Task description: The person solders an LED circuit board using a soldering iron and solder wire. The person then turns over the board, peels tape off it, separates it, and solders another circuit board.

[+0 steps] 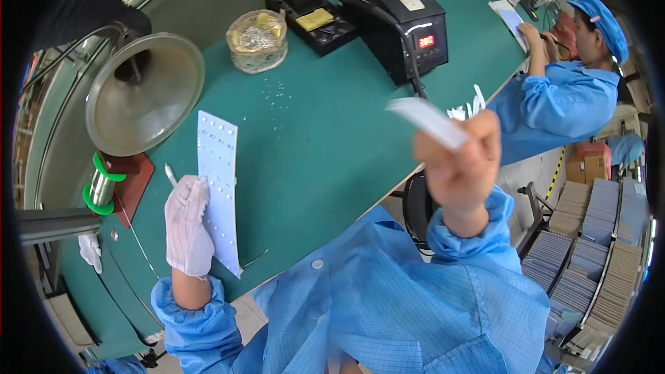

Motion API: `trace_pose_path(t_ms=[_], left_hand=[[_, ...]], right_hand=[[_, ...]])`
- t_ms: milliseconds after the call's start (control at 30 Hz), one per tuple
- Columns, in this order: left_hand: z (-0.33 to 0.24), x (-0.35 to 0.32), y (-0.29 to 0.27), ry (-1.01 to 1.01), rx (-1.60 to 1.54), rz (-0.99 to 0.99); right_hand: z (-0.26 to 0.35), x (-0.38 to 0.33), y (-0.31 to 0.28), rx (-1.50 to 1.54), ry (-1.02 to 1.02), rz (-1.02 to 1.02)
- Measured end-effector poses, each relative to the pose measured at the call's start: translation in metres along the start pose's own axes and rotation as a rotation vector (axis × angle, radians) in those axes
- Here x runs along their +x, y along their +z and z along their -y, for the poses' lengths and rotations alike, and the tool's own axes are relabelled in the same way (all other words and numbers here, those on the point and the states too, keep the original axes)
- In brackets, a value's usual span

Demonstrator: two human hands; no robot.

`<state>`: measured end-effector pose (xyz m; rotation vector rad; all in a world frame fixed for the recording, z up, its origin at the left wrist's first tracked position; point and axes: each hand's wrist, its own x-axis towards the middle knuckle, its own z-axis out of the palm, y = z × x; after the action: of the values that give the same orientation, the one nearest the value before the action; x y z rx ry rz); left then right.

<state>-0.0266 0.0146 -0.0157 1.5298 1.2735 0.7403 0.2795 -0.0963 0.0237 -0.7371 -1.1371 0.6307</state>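
My left hand (pixel 187 225), in a white glove, rests on the near end of a long white circuit board strip (pixel 218 180) dotted with small parts, lying on the green bench mat (pixel 325 145). My right hand (pixel 460 166), bare, is raised above the bench edge and pinches a small white strip (pixel 428 121) between thumb and fingers. A thin white pen-like stick (pixel 170 174) lies just left of the board.
A black soldering station (pixel 405 17) with a red display and a iron holder (pixel 312 10) stand at the back. A clear dish (pixel 257 40) of small parts, a metal funnel-shaped hood (pixel 142 90) and a solder spool (pixel 102 187) sit left. A co-worker (pixel 568 90) in blue sits right; stacked trays (pixel 589 249) lie below.
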Motion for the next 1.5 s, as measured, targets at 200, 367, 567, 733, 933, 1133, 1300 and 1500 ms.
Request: trace_pose_path(t_ms=[200, 367, 567, 733, 933, 1133, 1300, 1500], left_hand=[[0.009, 0.004, 0.000, 0.072, 0.051, 0.005], [0.015, 0.006, 0.003, 0.009, -0.105, -0.017], [0.015, 0.004, 0.003, -0.027, -0.172, -0.042], [0.013, 0.004, 0.004, -0.032, -0.156, -0.017], [0.002, 0.000, 0.007, -0.002, -0.090, 0.005], [0.000, -0.002, 0.001, 0.043, 0.026, -0.023], [-0.028, -0.006, 0.003, 0.033, -0.001, 0.087], [-0.065, -0.017, -0.004, 0.132, 0.025, 0.105]], right_hand=[[0.005, -0.049, -0.099, -0.141, 0.139, -0.572], [-0.037, -0.074, -0.137, -0.270, 0.622, -0.814], [-0.031, -0.056, -0.139, -0.347, 0.991, -0.717], [-0.025, -0.052, -0.145, -0.438, 1.162, -0.531], [-0.025, -0.042, -0.154, -0.545, 1.261, -0.464], [-0.024, -0.058, -0.151, -0.497, 1.273, -0.404], [0.000, -0.106, -0.146, -0.813, 1.355, 0.059], [0.044, -0.042, -0.036, -0.410, 0.965, 0.415]])
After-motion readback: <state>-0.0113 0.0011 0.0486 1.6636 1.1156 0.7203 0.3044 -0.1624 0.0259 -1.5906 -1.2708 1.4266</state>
